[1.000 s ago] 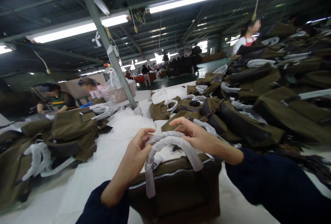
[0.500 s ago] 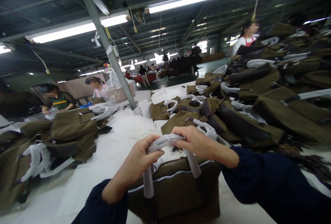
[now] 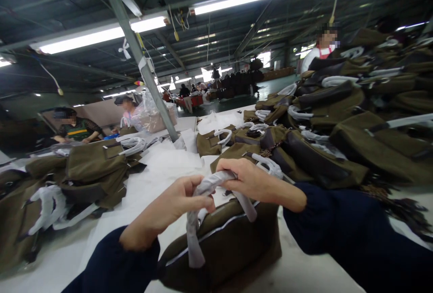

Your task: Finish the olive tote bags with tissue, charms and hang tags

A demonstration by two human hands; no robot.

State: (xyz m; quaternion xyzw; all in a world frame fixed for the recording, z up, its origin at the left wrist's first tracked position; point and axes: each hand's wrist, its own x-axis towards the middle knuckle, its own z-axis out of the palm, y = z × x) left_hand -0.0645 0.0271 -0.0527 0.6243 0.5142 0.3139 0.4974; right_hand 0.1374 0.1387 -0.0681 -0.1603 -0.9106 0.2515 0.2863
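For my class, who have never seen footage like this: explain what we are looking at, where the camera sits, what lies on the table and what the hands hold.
The camera is worn on a person's head and looks forward and down, so the two arms in dark sleeves at the bottom are the wearer's own. There is no machine. The left hand and the right hand both grip the white-wrapped handle of an olive-brown bag standing on the white-covered table. More such bags lie in a pile on the right and in another on the left. Other workers sit behind the left pile in a large hall with strip lights.
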